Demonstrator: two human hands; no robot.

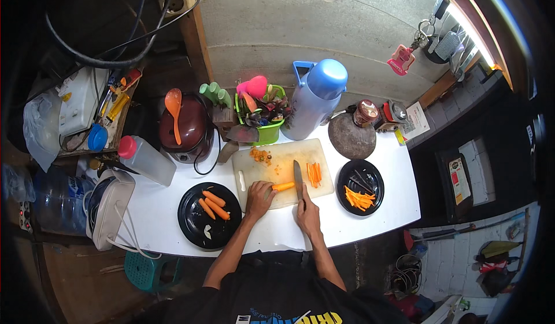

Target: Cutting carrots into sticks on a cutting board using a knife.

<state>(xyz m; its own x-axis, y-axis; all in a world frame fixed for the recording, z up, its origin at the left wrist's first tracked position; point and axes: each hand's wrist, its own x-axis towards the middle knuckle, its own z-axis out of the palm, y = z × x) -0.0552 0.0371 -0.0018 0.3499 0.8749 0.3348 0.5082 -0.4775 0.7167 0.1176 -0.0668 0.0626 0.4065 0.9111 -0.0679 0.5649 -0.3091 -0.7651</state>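
Note:
My left hand [259, 199] holds a peeled carrot [284, 186] flat on a pale plastic cutting board [284, 150]. In my right hand [307, 211] is a kitchen knife [298, 176], its blade at the carrot's right end. Carrot sticks [314, 175] lie on the board right of the blade, and small carrot scraps [260, 156] at its upper left. Several carrots [215, 204] rest on a black plate [190, 224] to the left. A second black plate [355, 166] on the right bears more carrot strips [359, 198] and a dark, thin utensil.
Behind the board stand a maroon rice cooker [184, 126], a green utensil basket [269, 136] and a blue vacuum flask [312, 103]. A stone mortar [351, 138] is at the back right. A plastic bottle [151, 161] and a beige bag [115, 207] stand left.

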